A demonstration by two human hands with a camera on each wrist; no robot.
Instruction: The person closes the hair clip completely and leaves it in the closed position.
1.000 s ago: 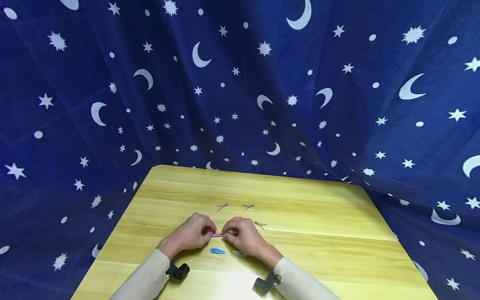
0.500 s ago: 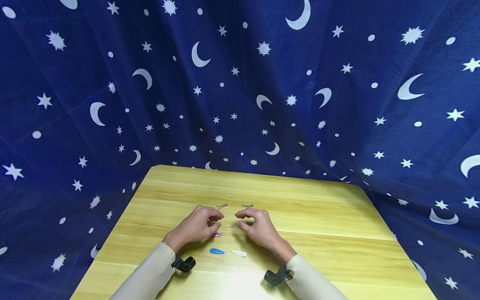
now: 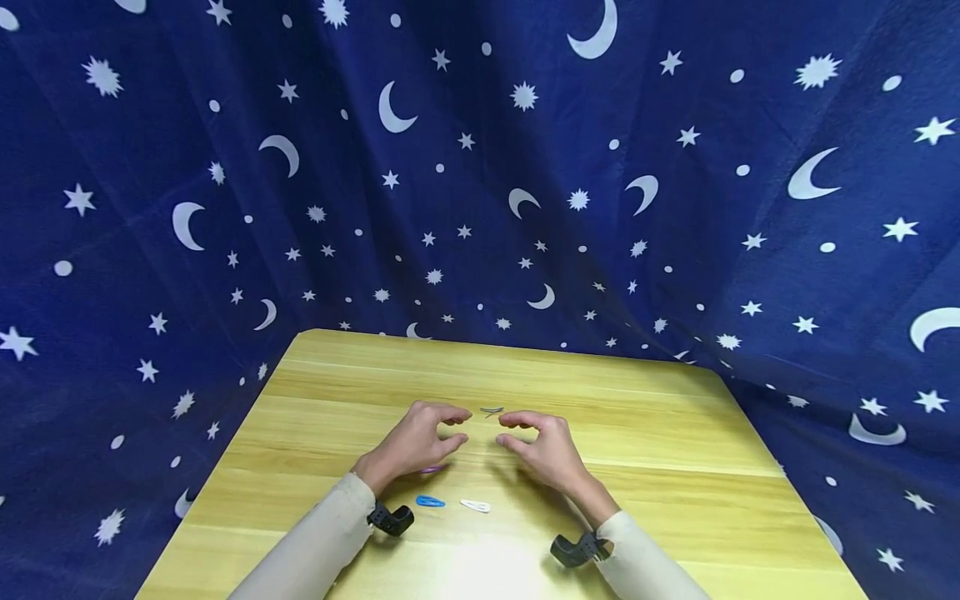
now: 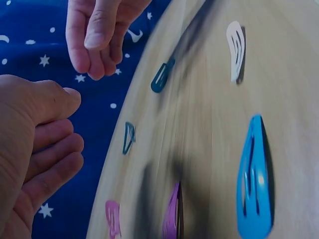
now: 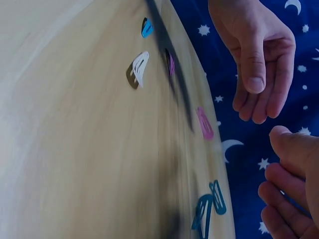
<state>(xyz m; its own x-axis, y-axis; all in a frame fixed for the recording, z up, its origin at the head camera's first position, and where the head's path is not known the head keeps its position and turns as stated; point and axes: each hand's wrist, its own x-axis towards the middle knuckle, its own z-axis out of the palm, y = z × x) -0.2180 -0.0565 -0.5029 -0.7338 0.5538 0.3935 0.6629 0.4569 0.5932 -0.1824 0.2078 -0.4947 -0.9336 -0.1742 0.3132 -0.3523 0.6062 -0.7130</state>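
Hovering empty, thumbs and fingers apart, the left hand [image 3: 416, 437] and right hand [image 3: 549, 451] have drawn away, apparently done for now, from the narrow, glossy purple hair clip [image 4: 172, 214], which lies loose on the pale wood-grained worktop [image 3: 637, 467] near the teardrop-shaped, glossy blue hair clip [image 3: 431, 501].

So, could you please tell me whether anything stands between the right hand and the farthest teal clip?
Nothing visible does: in the head view, the farthest teal clip lies uncovered just beyond the right hand. The right wrist view shows a second teal clip close beside it.
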